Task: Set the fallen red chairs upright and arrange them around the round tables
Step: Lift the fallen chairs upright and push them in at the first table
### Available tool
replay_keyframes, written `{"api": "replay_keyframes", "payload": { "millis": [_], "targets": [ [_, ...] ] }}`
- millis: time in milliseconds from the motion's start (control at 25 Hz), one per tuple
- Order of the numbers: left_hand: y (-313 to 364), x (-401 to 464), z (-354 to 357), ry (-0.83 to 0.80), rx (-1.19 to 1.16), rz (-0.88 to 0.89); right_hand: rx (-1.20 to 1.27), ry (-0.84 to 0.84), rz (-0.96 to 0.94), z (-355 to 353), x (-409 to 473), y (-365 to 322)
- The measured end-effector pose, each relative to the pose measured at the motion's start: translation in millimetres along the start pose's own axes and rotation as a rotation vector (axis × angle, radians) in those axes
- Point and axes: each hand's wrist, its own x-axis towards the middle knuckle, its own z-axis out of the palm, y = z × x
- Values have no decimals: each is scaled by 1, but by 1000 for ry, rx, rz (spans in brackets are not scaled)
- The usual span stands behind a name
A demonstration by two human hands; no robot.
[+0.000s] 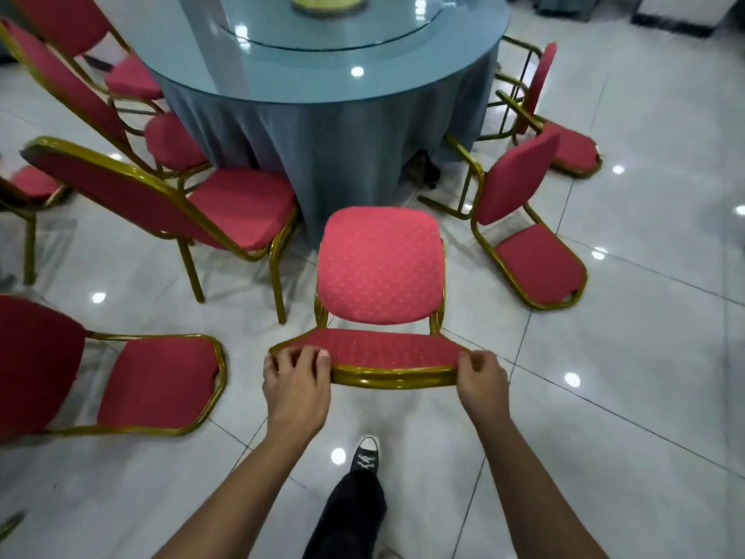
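Note:
An upright red chair (379,264) with a gold frame stands directly before me, its seat facing the round table (363,90) draped in blue-grey cloth. My left hand (296,381) grips the left end of its backrest top, and my right hand (481,381) grips the right end. A fallen red chair (528,240) lies on the floor to the right. Another fallen chair (564,127) lies behind it by the table. A third fallen chair (133,381) lies at my left.
Three upright red chairs (225,203) stand along the table's left side. A glass turntable (363,22) sits on the tabletop. My foot in a black sneaker (365,457) is on the glossy white tile floor below the chair.

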Motion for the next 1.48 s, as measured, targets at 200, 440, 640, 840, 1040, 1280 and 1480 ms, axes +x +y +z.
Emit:
{"api": "replay_keyframes", "payload": {
  "millis": [200,440,640,840,1040,1280,1480],
  "targets": [
    [55,64,-32,102,127,292,-309,104,-359,4,27,-59],
    [103,171,-58,-46,129,274,-437,-115,-383,-11,102,-132],
    [147,191,-64,-66,195,257,-413,-158,-392,-20,125,-150],
    [229,188,-36,-186,231,503,-287,-81,-406,-68,154,-150],
    [341,194,11,-264,178,641,-167,37,-398,-141,212,-134],
    [479,198,79,-272,111,694,-73,154,-325,-252,309,-100],
    [582,202,131,-255,68,720,-61,154,-326,-330,395,-84]
  ]
}}
